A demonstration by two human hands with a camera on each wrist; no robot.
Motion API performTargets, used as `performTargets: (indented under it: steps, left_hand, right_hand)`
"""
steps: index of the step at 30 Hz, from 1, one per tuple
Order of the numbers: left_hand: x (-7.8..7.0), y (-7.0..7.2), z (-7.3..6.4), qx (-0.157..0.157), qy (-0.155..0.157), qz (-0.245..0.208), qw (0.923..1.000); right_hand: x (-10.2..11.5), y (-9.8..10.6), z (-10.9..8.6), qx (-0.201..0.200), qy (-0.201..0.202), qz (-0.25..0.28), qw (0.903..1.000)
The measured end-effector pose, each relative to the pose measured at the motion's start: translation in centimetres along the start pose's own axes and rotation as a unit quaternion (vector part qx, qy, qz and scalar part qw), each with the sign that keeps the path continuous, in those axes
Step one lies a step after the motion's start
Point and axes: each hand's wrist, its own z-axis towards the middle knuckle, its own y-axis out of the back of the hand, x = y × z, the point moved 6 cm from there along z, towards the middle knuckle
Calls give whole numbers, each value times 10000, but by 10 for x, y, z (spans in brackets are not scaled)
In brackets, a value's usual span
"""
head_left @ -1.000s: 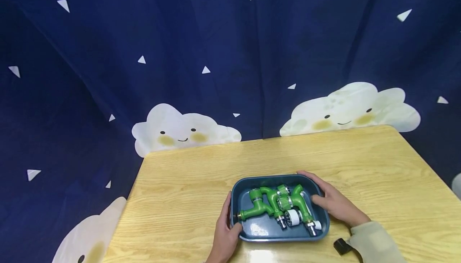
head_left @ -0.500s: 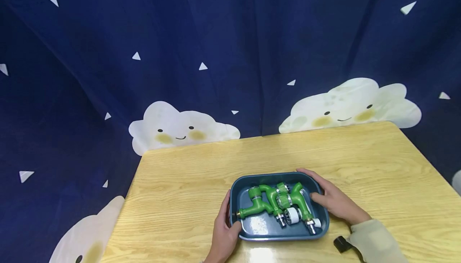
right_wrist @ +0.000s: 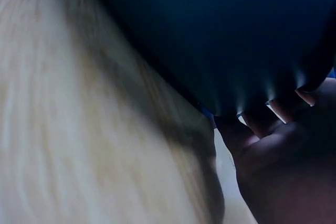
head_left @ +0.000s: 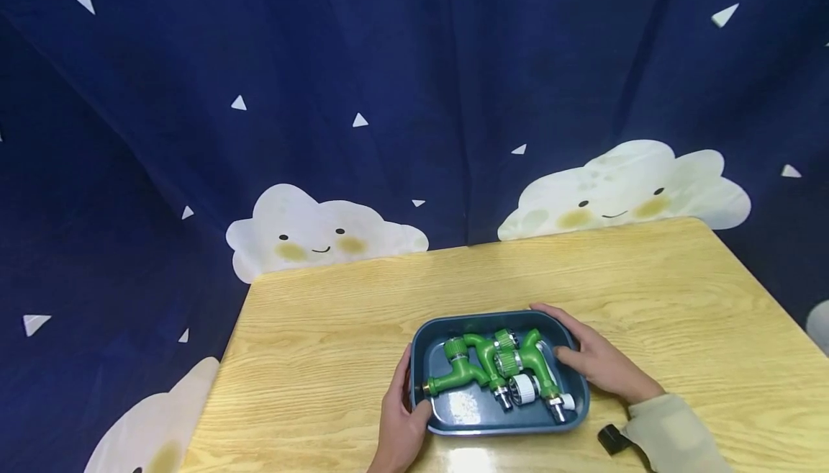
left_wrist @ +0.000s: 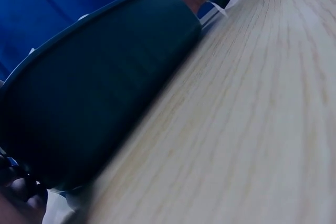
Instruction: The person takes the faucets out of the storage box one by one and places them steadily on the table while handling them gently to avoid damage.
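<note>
A dark blue rectangular tub (head_left: 505, 430) is held between both hands at the front of the table. My left hand (head_left: 400, 428) grips its left end, thumb over the rim. At the right end my right hand (head_left: 602, 363) grips the tub, thumb reaching over the inner edge. In the right wrist view, the fingers (right_wrist: 257, 121) press along the tub's outer wall (right_wrist: 210, 35). Inside lie three green taps with ribbed knobs: one at left (head_left: 458, 372), one in the middle (head_left: 488, 358), one at right (head_left: 539, 363). A white ribbed knob (head_left: 526, 389) shows partly beneath them.
The pale wooden table (head_left: 324, 343) extends around the tub. Behind it hangs a dark blue curtain (head_left: 388, 48) printed with clouds and triangles. A small black device (head_left: 612, 440) sits at the right sleeve (head_left: 673, 430).
The head view has shifted slightly. Both hands keep their grip on the tub, and the taps lie as before.
</note>
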Motion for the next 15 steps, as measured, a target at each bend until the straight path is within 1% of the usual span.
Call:
performTargets:
  steps: [8,13,15]
  left_hand:
    - [-1,1,2,-39,-66,12,10000]
    - [0,1,1,-31,-43,9,10000]
    - [0,1,0,-52,-54,46,10000]
  right_hand:
    - [0,3,2,-115,-118,-364,9992]
    - [0,2,1,-161,-98,-463,9988]
    - [0,2,0,-184,-25,-521,9985]
